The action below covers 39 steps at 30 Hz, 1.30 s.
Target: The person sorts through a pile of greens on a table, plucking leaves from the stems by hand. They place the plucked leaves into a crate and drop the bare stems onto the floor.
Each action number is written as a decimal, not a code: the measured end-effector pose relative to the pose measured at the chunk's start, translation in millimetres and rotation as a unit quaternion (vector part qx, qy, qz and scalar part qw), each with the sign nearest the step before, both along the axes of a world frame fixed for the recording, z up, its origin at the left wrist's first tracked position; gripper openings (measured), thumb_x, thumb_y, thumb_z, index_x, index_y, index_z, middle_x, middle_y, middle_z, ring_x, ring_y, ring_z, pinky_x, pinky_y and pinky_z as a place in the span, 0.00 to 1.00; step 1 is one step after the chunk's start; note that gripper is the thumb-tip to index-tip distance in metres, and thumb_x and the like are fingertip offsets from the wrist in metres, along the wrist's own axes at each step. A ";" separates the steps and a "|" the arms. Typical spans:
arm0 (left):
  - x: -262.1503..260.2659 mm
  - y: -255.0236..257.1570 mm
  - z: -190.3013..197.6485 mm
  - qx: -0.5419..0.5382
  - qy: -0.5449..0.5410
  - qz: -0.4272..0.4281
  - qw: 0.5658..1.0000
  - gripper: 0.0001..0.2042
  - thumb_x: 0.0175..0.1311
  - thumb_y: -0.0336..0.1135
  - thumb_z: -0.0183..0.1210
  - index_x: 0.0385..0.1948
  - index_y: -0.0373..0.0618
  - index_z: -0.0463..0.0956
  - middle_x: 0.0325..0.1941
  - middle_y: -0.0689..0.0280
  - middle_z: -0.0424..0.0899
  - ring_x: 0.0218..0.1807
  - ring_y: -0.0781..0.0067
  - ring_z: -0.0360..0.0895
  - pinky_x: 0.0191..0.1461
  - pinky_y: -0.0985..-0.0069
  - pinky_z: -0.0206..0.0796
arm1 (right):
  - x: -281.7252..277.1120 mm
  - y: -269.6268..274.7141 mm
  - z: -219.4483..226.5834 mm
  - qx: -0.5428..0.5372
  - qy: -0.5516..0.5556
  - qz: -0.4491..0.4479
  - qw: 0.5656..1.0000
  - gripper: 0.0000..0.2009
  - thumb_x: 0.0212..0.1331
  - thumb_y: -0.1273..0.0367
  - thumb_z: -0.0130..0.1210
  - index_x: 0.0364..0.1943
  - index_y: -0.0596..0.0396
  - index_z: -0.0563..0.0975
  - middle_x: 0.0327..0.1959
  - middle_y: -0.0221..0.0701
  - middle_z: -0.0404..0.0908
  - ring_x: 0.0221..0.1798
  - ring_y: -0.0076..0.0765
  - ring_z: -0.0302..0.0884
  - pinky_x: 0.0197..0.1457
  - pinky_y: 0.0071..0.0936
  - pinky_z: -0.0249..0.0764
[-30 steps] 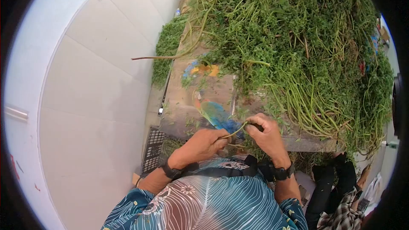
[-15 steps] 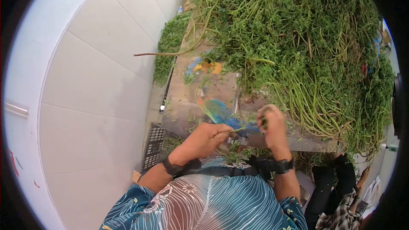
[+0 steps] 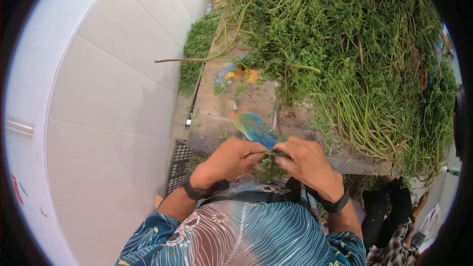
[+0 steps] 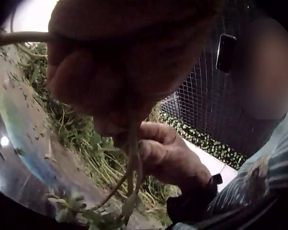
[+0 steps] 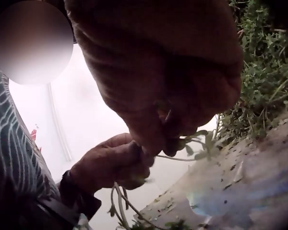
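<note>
Both hands meet over the table's near edge in the head view. The left hand [image 3: 231, 157] grips thin green stems, whose forked length [image 4: 133, 167] hangs below the fist in the left wrist view. Right beside it, the right hand [image 3: 310, 165] has its thumb and fingers curled in, pinching the stem at the left fingertips. Small leaves [image 5: 204, 146] stick out past the right fingers in the right wrist view. More leafy greens [image 3: 268, 167] dangle beneath the two hands. The right palm hides whatever lies inside it.
A large heap of leafy stems [image 3: 340, 44] covers the table's far and right parts. Scattered leaves lie on the tabletop [image 3: 209, 123], around a blue-green bird picture [image 3: 253, 127]. One long stem [image 3: 182, 60] juts past the left edge. A black crate [image 3: 180, 160] stands lower left; another person's dark-clothed legs [image 3: 377, 212] show at right.
The right hand drew away to the right from the left hand, then came back to it at the stem. The left hand kept its hold and stayed nearly in place.
</note>
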State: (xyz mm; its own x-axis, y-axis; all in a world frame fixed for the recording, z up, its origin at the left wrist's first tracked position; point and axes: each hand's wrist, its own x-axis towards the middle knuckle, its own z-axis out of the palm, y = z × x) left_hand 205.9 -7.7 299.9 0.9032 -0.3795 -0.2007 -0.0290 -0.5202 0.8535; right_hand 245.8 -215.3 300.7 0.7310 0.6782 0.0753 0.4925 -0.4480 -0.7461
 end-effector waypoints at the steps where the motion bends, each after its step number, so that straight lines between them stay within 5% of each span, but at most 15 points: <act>1: -0.8 1.7 2.3 -0.031 0.025 0.021 0.999 0.08 0.57 0.31 0.53 0.36 0.42 0.75 0.25 0.56 0.78 0.28 0.58 0.78 0.30 0.71 0.67 | 1.3 -2.4 -1.9 -0.014 -0.006 0.009 1.000 0.09 0.46 0.69 0.58 0.32 0.56 0.77 0.25 0.38 0.72 0.29 0.49 0.72 0.30 0.40 0.68; 4: 0.8 11.5 2.6 -0.012 -0.065 -0.007 0.998 0.08 0.58 0.31 0.53 0.37 0.40 0.76 0.24 0.60 0.79 0.27 0.66 0.80 0.30 0.75 0.69 | -1.6 -4.7 -9.4 -0.022 -0.007 0.037 0.999 0.08 0.48 0.72 0.55 0.32 0.59 0.77 0.24 0.38 0.70 0.28 0.46 0.71 0.29 0.38 0.66; 7: -1.1 14.7 11.7 -0.062 0.044 0.045 0.996 0.09 0.58 0.30 0.54 0.38 0.40 0.77 0.31 0.57 0.80 0.26 0.68 0.75 0.33 0.76 0.67 | -3.5 -8.8 -8.7 0.039 0.054 0.022 0.998 0.07 0.47 0.73 0.53 0.32 0.60 0.77 0.24 0.38 0.71 0.26 0.45 0.70 0.28 0.37 0.65; 13: -3.6 6.4 7.5 -0.030 0.019 0.023 0.999 0.08 0.57 0.29 0.54 0.37 0.39 0.77 0.29 0.57 0.80 0.24 0.68 0.75 0.31 0.77 0.66 | -0.7 -1.6 -30.7 0.115 0.079 -0.075 0.987 0.05 0.49 0.74 0.48 0.26 0.62 0.75 0.25 0.34 0.73 0.20 0.36 0.67 0.24 0.29 0.63; 16: 1.3 -1.0 7.5 -0.010 -0.042 -0.004 0.999 0.08 0.57 0.29 0.54 0.38 0.39 0.77 0.28 0.59 0.80 0.23 0.72 0.74 0.30 0.78 0.66 | 6.1 -9.7 -46.6 0.188 0.111 -0.090 0.972 0.05 0.49 0.74 0.48 0.29 0.59 0.73 0.24 0.34 0.72 0.25 0.37 0.71 0.26 0.31 0.68; 17: -0.2 0.2 9.4 -0.039 -0.030 0.023 0.999 0.08 0.58 0.30 0.53 0.37 0.40 0.77 0.25 0.61 0.78 0.22 0.75 0.74 0.28 0.78 0.66 | 10.8 -16.8 -48.3 0.326 0.259 -0.151 0.896 0.04 0.50 0.73 0.47 0.30 0.58 0.72 0.25 0.33 0.72 0.27 0.34 0.71 0.25 0.28 0.67; 18: -1.6 1.5 12.4 -0.068 -0.019 0.048 0.996 0.07 0.59 0.31 0.53 0.35 0.41 0.77 0.22 0.64 0.77 0.21 0.78 0.73 0.26 0.78 0.65 | 17.7 -27.0 -50.1 0.448 0.394 -0.205 0.776 0.04 0.52 0.73 0.47 0.30 0.57 0.71 0.25 0.32 0.71 0.28 0.31 0.71 0.24 0.25 0.66; 20: -0.9 8.4 12.7 -0.101 -0.019 0.093 0.990 0.08 0.61 0.33 0.51 0.34 0.41 0.77 0.18 0.67 0.74 0.20 0.82 0.71 0.24 0.79 0.63 | 25.3 -44.5 -47.8 0.557 0.506 -0.245 0.611 0.04 0.53 0.72 0.46 0.31 0.55 0.69 0.26 0.30 0.71 0.31 0.26 0.71 0.21 0.20 0.64; 22: -0.2 21.3 4.1 -0.106 -0.039 0.136 0.984 0.09 0.63 0.34 0.50 0.34 0.39 0.76 0.18 0.69 0.73 0.19 0.85 0.68 0.22 0.82 0.61 | 21.6 -56.2 -34.4 0.578 0.505 -0.238 0.595 0.03 0.54 0.72 0.45 0.32 0.53 0.68 0.27 0.30 0.71 0.32 0.24 0.71 0.19 0.15 0.61; 25: -1.9 21.7 10.7 -0.245 0.049 0.288 0.924 0.11 0.65 0.37 0.50 0.34 0.38 0.75 0.19 0.71 0.72 0.20 0.87 0.65 0.22 0.86 0.58 | 6.7 -57.2 -28.7 0.483 0.490 -0.249 0.682 0.07 0.54 0.70 0.46 0.36 0.55 0.70 0.28 0.31 0.72 0.27 0.28 0.72 0.18 0.13 0.60; 28: 2.8 16.4 7.1 -0.368 0.037 0.343 0.864 0.10 0.66 0.38 0.49 0.35 0.41 0.74 0.20 0.72 0.71 0.19 0.86 0.60 0.22 0.86 0.54 | -6.8 -47.4 -30.6 0.373 0.512 -0.206 0.746 0.11 0.53 0.68 0.48 0.38 0.59 0.70 0.26 0.31 0.74 0.26 0.26 0.72 0.19 0.15 0.61; 30: 4.7 13.6 5.2 -0.357 0.008 0.323 0.876 0.10 0.66 0.37 0.49 0.35 0.40 0.74 0.22 0.71 0.72 0.20 0.85 0.62 0.22 0.85 0.55 | -14.1 -31.4 -24.8 0.315 0.565 -0.164 0.745 0.11 0.52 0.68 0.48 0.37 0.60 0.70 0.24 0.30 0.73 0.25 0.23 0.70 0.19 0.15 0.59; 33: 4.3 6.9 2.6 -0.301 -0.025 0.260 0.917 0.09 0.65 0.35 0.50 0.37 0.40 0.74 0.25 0.70 0.74 0.23 0.85 0.65 0.24 0.85 0.57 | -9.8 -13.4 -35.3 0.243 0.538 -0.060 0.805 0.09 0.54 0.69 0.49 0.37 0.60 0.71 0.22 0.26 0.71 0.22 0.18 0.65 0.19 0.16 0.55; 37: 2.6 -5.6 8.8 -0.194 0.021 0.189 0.962 0.08 0.59 0.32 0.55 0.35 0.36 0.73 0.26 0.70 0.74 0.28 0.87 0.66 0.31 0.86 0.61 | 0.6 5.5 -23.3 0.377 0.521 -0.139 0.753 0.06 0.55 0.71 0.50 0.35 0.58 0.73 0.20 0.22 0.67 0.19 0.15 0.57 0.19 0.16 0.51; 39: 2.5 -10.4 3.1 -0.227 0.033 0.177 0.957 0.08 0.56 0.29 0.56 0.36 0.36 0.73 0.29 0.72 0.76 0.29 0.87 0.68 0.32 0.87 0.61 | 3.8 11.4 -11.2 0.403 0.517 -0.160 0.738 0.05 0.55 0.71 0.50 0.34 0.57 0.73 0.20 0.21 0.66 0.17 0.15 0.54 0.19 0.16 0.51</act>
